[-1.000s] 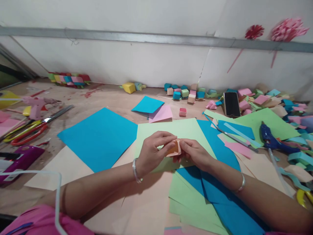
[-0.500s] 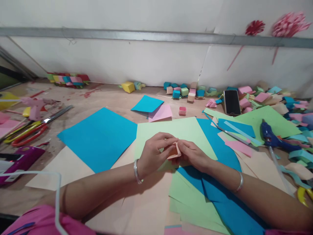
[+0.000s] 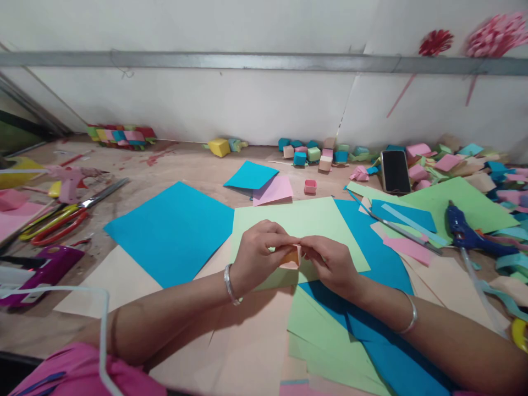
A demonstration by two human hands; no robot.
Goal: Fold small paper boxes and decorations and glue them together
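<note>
Peach paper box (image 3: 291, 258), small and folded, sits between your two hands above the light green sheet (image 3: 289, 216), near the middle of the counter (image 3: 185, 162). Its walls already stand up and one side gapes open; your fingertips cover the upper right edge, so whether that part is finished does not show. Farther off, a small pink box (image 3: 310, 186) looks shaped too, while a large blue sheet (image 3: 173, 231) lies flat and unfolded to the left. Your left hand (image 3: 260, 252) grips the box from the left, back of the hand up, thumb and fingers closed on it. Your right hand (image 3: 333, 263) meets the edge from the right, its fingers bunched — pinching or only pressing, I cannot tell. Both forearms slant inward from the near corners.
</note>
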